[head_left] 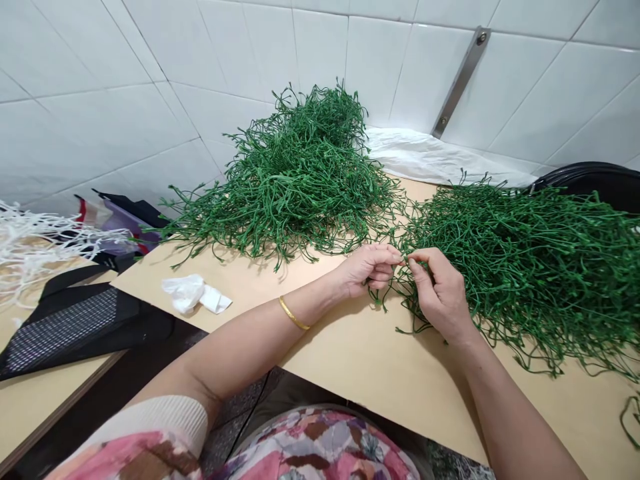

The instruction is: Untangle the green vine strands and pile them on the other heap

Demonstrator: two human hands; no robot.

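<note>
My left hand (367, 270), a gold bangle on its wrist, is closed in a pinch, with a thin green cord (381, 301) hanging below its curled fingers. Close beside it, my right hand (443, 290) pinches with thumb and forefinger. The two sets of fingertips almost meet over a small green bit of cord. Directly right of my right hand spreads a big loose heap of green cords (540, 267) with small knobby ends. Beyond my left hand rises another tangled pile of the same cords (300, 173).
Crumpled white tissue (193, 293) lies on the tan tabletop (345, 353), left of my forearm. White cords (40, 240) and a black mesh item (75, 327) occupy a second surface at far left. White cloth (440, 153) and a metal bracket (461, 83) are by the tiled wall.
</note>
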